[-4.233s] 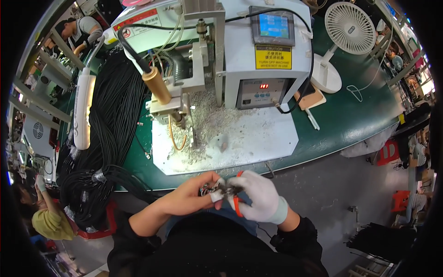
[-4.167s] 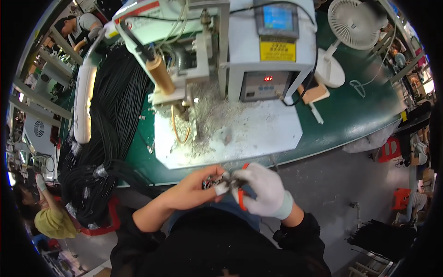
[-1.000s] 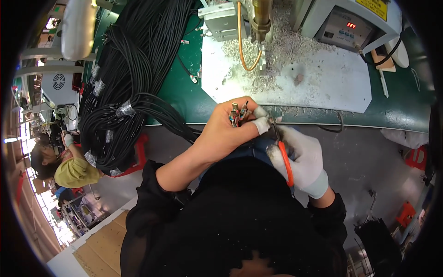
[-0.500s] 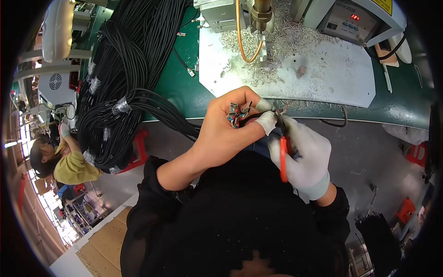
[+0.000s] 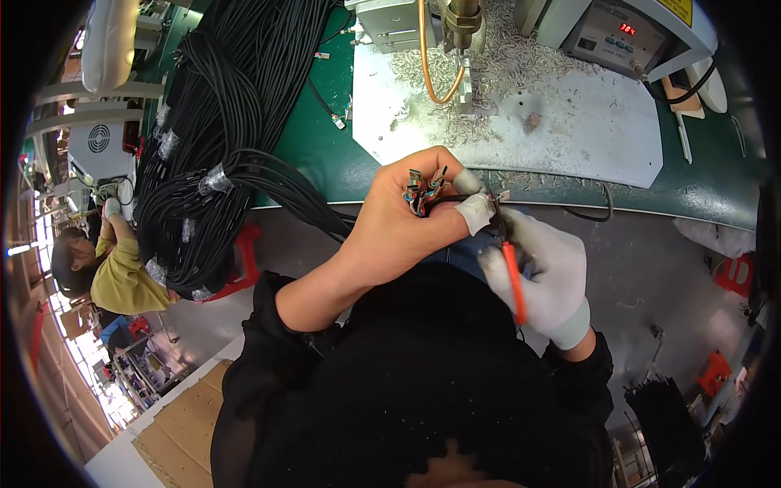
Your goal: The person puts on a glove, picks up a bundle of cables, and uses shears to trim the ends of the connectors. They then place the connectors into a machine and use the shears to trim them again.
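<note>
My left hand (image 5: 390, 228), with white covers on its thumb and fingertip, is closed around a bundle of black cables (image 5: 305, 203). Several stripped ends with small coloured wires (image 5: 423, 193) stick up out of its grasp. One cable end is pinched between thumb and forefinger, its tip close to the tool jaws. My right hand (image 5: 553, 268), in a white glove, grips red-handled pliers (image 5: 514, 281). Their dark jaws point up beside my left thumb. Whether the jaws touch the cable cannot be made out.
A large heap of black cables (image 5: 236, 89) covers the left of the green bench (image 5: 313, 154). Ahead, a white plate (image 5: 586, 146) littered with metal scraps lies under a machine head (image 5: 462, 28). A control box (image 5: 622, 37) stands far right. A person in yellow (image 5: 130, 272) works at left.
The red handle has shifted right and now slants, its lower end further right. A small pale piece shows more clearly by the jaws. My left hand keeps its hold on the cables.
</note>
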Motion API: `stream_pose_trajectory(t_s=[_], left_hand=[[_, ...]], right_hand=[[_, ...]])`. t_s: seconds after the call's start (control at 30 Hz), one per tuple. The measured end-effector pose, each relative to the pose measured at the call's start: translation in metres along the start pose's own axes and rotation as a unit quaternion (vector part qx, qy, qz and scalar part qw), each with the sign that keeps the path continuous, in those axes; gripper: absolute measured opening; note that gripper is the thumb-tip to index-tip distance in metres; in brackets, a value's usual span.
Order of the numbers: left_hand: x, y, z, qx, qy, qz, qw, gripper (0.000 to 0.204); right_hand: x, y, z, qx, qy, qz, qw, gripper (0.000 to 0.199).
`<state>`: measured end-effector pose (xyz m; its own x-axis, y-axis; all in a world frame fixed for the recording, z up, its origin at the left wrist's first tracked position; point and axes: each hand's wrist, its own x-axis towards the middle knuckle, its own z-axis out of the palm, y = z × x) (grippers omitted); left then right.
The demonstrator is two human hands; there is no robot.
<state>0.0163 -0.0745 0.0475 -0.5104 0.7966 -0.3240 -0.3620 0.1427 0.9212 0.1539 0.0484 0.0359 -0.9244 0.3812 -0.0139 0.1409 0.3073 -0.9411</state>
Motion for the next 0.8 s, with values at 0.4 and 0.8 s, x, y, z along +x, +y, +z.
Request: stream_pose_trajectory(t_s=[0.4,0.8], left_hand=[[0.001,0.001,0.002,0.029,0.024,0.007,0.999,0.014],[0.004,0.004,0.000,0.043,0.016,-0.014,0.999,0.012]], right_hand=[[-0.004,-0.001,-0.003,-0.031,0.001,-0.041,0.999,0.033],[0.001,0.001,-0.011,0.039,-0.062,0.067,0.995,0.030]])
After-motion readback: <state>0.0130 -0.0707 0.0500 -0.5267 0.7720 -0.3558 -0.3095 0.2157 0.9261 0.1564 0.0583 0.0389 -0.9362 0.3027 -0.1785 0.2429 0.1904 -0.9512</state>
